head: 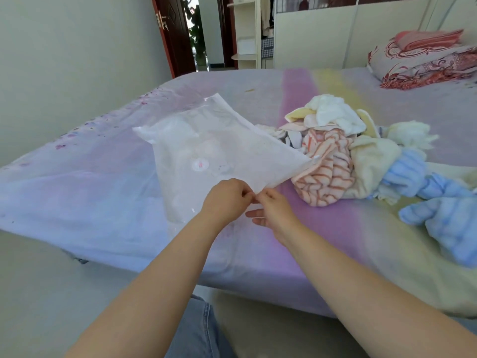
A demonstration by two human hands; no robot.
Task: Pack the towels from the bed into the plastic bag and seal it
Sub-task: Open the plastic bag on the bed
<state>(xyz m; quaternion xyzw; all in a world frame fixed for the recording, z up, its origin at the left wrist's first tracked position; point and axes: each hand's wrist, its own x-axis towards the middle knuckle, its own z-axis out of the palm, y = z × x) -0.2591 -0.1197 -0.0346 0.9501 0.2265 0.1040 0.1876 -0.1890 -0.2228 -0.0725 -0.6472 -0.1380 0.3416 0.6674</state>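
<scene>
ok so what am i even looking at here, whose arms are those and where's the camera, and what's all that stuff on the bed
There is no machine here. The camera sits on a person's head and looks forward and down, so the two bare arms coming in from the bottom are that person's own. The left hand and the right hand meet at the near edge of a clear plastic bag, and both pinch it there, lifting that edge off the bed. Right of the bag lies a loose heap of towels: an orange-striped one, cream and white ones, and a blue one nearest the bed's right side. None of the heap looks packed yet. At the far right corner rests folded red-patterned bedding.
</scene>
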